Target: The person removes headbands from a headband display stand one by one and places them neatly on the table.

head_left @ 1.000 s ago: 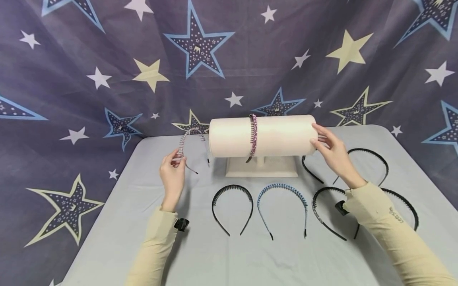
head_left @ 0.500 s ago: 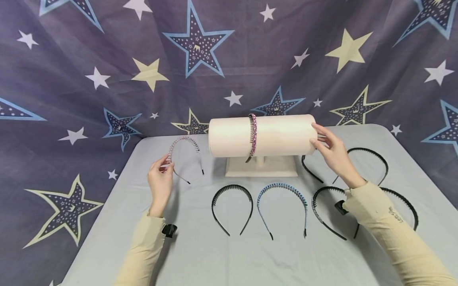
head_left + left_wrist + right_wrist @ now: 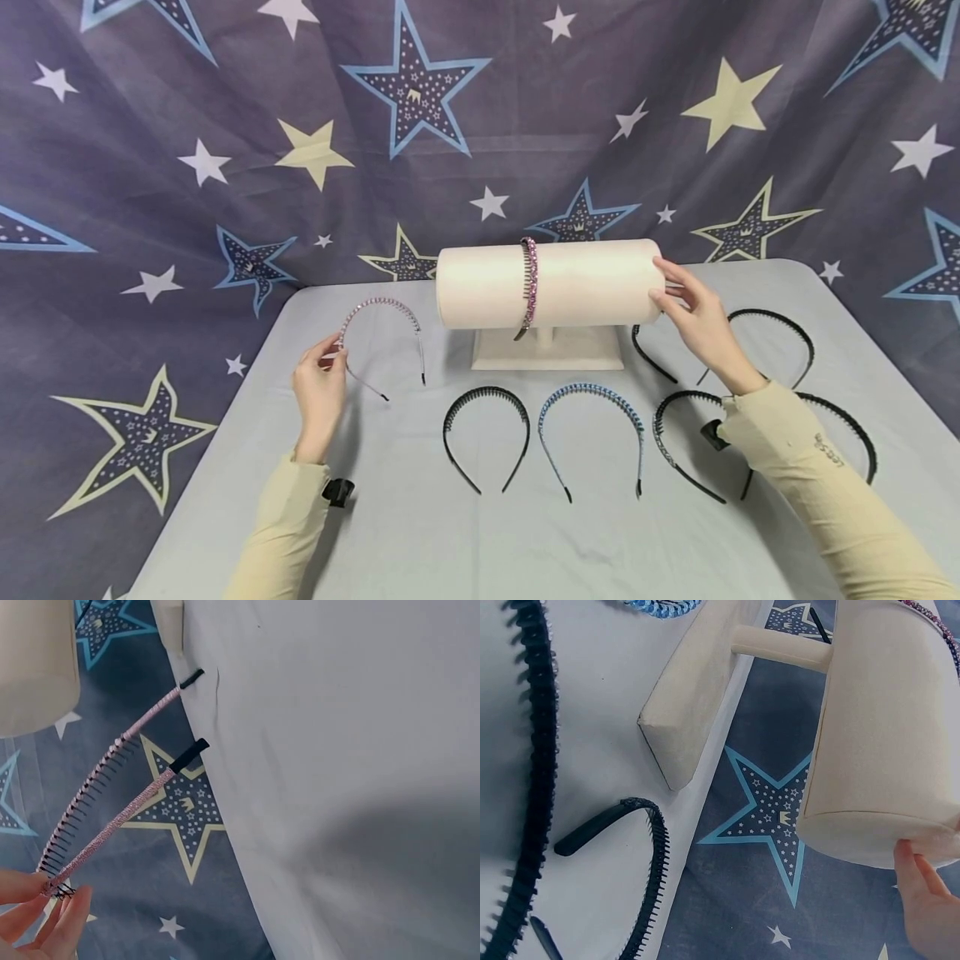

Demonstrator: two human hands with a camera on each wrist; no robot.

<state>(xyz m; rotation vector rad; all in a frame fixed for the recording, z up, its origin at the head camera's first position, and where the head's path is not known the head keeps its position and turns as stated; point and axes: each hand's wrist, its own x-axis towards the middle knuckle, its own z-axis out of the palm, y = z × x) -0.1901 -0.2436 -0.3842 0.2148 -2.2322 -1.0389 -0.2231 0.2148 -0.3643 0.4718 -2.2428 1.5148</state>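
My left hand [image 3: 319, 398] pinches a pale pink toothed headband [image 3: 381, 302] by its left side, to the left of the display stand. In the left wrist view the headband's [image 3: 79, 799] black-tipped ends point away from the fingers. My right hand [image 3: 703, 327] rests its fingertips and thumb against the right end of the cream roll-shaped headband stand [image 3: 592, 283]; in the right wrist view the fingers [image 3: 911, 881] touch that flat end. A purple-pink beaded headband [image 3: 531, 283] sits around the roll, left of its middle.
A black headband [image 3: 487, 392] and a blue headband [image 3: 591, 389] lie in front of the stand's base [image 3: 510, 354]. Several black headbands [image 3: 806, 333] lie at the right, partly under the right forearm. A star-printed cloth [image 3: 420, 192] hangs behind the grey-white tabletop [image 3: 435, 542].
My left hand has moved left and toward me, carrying the pale pink headband away from the roll and lower. The right hand stays at the roll's end.
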